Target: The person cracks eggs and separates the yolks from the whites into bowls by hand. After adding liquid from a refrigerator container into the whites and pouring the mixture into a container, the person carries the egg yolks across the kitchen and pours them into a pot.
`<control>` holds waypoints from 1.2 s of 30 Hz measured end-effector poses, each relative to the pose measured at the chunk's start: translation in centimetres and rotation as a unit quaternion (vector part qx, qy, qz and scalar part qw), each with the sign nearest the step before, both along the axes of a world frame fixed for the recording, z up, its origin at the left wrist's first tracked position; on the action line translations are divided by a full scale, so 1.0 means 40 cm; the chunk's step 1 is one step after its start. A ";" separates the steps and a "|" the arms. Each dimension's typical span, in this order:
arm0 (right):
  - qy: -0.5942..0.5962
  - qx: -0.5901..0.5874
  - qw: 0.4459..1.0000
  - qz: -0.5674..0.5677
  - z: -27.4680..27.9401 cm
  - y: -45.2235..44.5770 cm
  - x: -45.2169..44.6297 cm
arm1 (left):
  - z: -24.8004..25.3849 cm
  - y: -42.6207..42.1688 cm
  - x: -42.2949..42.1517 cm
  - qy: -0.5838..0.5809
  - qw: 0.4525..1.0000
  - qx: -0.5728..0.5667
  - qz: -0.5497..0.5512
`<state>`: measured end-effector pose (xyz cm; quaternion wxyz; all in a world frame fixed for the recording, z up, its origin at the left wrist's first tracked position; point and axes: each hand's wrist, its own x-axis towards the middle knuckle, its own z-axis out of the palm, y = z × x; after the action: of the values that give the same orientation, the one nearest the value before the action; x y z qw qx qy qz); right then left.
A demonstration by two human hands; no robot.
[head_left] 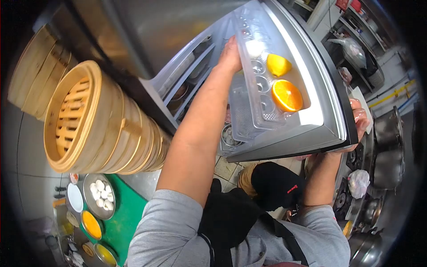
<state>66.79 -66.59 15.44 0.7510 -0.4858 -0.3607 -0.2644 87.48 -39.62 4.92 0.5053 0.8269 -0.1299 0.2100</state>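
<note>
An opened fridge door [307, 133] stands in front of me. My left hand [229, 55] reaches behind its clear plastic egg shelf [262, 104], and the shelf hides most of its fingers. On that shelf lie an orange half [287, 95], a yellow lemon [278, 65] and a white egg-like thing [255, 48]. At the door's outer right edge, my right hand [359, 118] has its fingers curled around the edge. A flat white thing [364, 104] shows beside these fingers; I cannot tell whether they touch it.
Stacked bamboo steamers [111, 129] stand left of the fridge. Below, a green board [124, 200] carries a metal bowl [110, 212] of white balls and a bowl of orange filling [91, 224]. Pots [387, 147] and a stove line the right. A person in a black cap [278, 184] is below the door.
</note>
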 end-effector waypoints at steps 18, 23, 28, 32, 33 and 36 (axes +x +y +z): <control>-0.027 -0.060 0.998 -0.016 -0.002 -0.028 0.021 | -0.032 0.007 -0.050 -0.071 0.947 -0.267 0.164; -0.003 -0.039 0.997 -0.067 -0.016 -0.051 0.019 | -0.020 0.042 -0.051 -0.016 0.970 -0.182 0.161; -0.006 -0.048 0.999 0.023 -0.002 -0.050 0.021 | 0.052 0.099 -0.039 0.130 0.990 -0.044 0.024; -0.013 -0.061 0.998 0.031 0.000 -0.063 0.032 | 0.050 0.103 -0.055 0.140 0.987 -0.061 0.046; -0.016 -0.062 0.997 0.032 -0.005 -0.069 0.036 | 0.034 0.103 -0.063 0.129 0.983 -0.118 0.062; -0.017 -0.064 0.997 0.032 -0.004 -0.073 0.037 | 0.023 0.101 -0.112 0.093 0.965 -0.228 0.092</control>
<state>68.27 -69.49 15.27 0.7199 -0.5167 -0.4052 -0.2249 83.01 -35.58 5.84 0.6687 0.7142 0.0456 0.2017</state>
